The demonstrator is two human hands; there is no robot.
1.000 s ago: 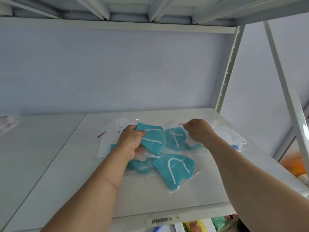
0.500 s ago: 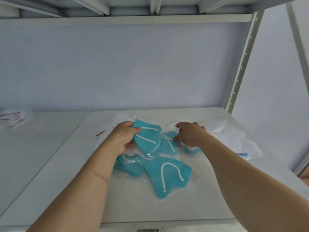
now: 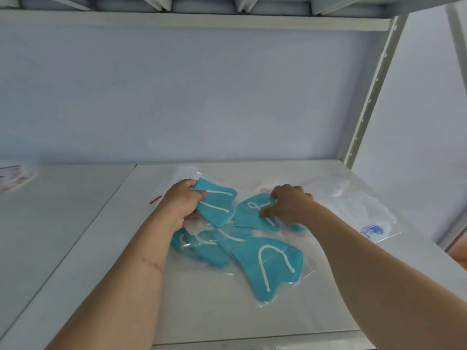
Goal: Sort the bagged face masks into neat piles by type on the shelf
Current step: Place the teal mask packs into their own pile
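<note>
Several teal face masks in clear bags lie in a loose heap on the white shelf (image 3: 252, 319). My left hand (image 3: 183, 203) grips one bagged teal mask (image 3: 217, 205), lifted a little above the heap. My right hand (image 3: 288, 204) pinches a second bagged teal mask (image 3: 250, 215) beside it. Nearest me lies another teal mask (image 3: 270, 266) flat in its bag, with more teal masks (image 3: 199, 246) partly under my left wrist. White masks in clear bags (image 3: 353, 208) lie at the right, behind my right hand.
A small red strip (image 3: 155, 199) lies on the shelf left of my left hand. A bagged item (image 3: 14, 174) sits at the far left on the neighbouring shelf board. A perforated upright post (image 3: 371, 92) stands at the right; the shelf above hangs close overhead.
My right hand has come left and lower onto the second teal mask and now pinches it. My left hand keeps its mask. The view has swung a little to the left.
</note>
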